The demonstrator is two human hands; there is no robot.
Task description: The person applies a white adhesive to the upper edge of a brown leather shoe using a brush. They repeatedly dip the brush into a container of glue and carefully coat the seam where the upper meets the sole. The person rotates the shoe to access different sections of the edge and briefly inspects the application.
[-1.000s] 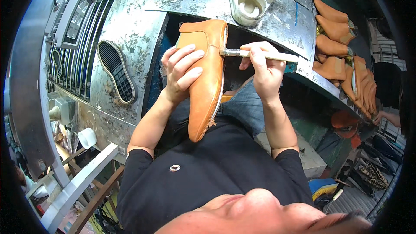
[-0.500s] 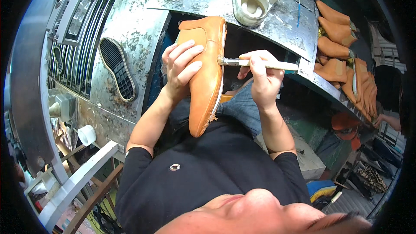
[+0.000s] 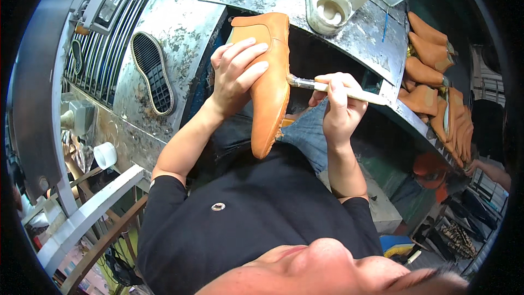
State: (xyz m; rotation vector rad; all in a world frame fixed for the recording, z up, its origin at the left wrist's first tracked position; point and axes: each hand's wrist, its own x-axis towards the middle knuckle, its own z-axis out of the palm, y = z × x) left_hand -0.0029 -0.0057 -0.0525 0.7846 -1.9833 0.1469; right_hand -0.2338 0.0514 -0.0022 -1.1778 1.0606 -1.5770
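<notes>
My left hand [image 3: 236, 74] grips a tan leather shoe upper [image 3: 267, 84] from its left side, holding it upright over my lap, toe pointing down toward me. My right hand [image 3: 339, 106] holds a pale-handled brush [image 3: 338, 88] level, with its bristle tip touching the right edge of the shoe about halfway along. Both forearms come up from my black shirt.
A stained metal workbench [image 3: 180, 27] curves in front, with a dark shoe sole [image 3: 153, 74] lying on it, a white glue pot [image 3: 330, 13] at the back, and several tan uppers [image 3: 431, 76] lined up on the right. A white cup [image 3: 105, 155] sits low left.
The brush tip has slid down the shoe's right edge toward me, and my right hand has followed it. My left hand keeps its grip on the shoe.
</notes>
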